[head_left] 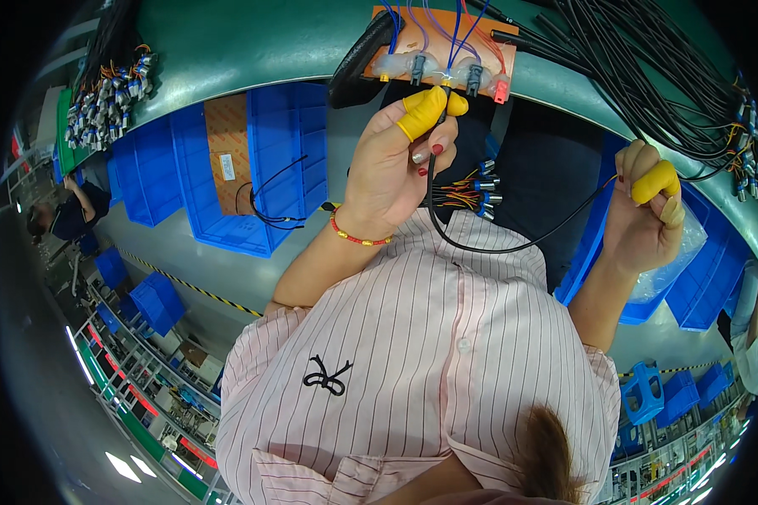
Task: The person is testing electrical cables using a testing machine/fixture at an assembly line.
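Observation:
My left hand, with yellow finger covers on the thumb and a fingertip, pinches one end of a thin black cable. That end points up against a row of small connectors on an orange board; whether it is plugged in is hidden by my fingers. From there the cable sags in front of my striped shirt and rises to my right hand, whose closed fingers hold its other end, where a bit of thin orange wire shows. Blue, purple and red wires run to the board's dark connectors and a red connector.
Black cables lie bundled on the green table at right. Metal-ended connectors hang at far left; others lie near my lap. Blue bins stand below the edge, one with a brown cardboard piece. A person is at far left.

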Motion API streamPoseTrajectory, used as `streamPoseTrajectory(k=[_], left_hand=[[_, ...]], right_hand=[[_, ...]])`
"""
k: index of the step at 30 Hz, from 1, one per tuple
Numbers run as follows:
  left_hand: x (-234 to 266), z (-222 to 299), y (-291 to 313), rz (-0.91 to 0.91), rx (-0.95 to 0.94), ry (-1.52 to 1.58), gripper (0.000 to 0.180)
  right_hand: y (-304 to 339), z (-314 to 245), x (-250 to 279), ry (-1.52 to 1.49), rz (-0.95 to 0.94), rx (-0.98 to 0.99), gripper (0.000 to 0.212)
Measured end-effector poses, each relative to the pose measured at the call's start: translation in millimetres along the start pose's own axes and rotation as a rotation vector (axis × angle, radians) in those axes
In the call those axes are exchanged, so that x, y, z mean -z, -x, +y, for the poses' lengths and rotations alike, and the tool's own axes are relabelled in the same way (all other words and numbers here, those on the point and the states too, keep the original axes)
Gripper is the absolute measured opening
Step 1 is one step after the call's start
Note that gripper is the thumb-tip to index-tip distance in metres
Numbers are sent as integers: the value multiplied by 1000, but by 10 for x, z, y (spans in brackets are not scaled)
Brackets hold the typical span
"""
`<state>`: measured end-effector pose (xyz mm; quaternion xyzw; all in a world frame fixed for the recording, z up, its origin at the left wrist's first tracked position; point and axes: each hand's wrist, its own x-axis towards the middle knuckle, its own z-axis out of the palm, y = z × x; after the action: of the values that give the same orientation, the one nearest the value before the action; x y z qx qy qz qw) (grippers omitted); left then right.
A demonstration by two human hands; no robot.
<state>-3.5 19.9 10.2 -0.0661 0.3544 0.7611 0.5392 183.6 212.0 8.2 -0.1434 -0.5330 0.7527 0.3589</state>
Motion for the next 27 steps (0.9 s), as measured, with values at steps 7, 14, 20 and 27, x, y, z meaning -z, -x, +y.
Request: streamPoseTrajectory(k=[7, 14, 20, 27], left_hand=[[-3, 150, -51, -72, -13, -448, 45], [-12, 66, -58, -21, -87, -443, 35], [-40, -15, -24, -4, -165, -418, 31], [16, -161, 460, -129, 19, -792, 31]], right_hand=[[88, -158, 102, 12, 113, 116, 34], [253, -371, 375, 33, 230, 157, 33], [276, -465, 449, -12, 233, 214, 30], [401, -734, 663, 93, 278, 235, 24]])
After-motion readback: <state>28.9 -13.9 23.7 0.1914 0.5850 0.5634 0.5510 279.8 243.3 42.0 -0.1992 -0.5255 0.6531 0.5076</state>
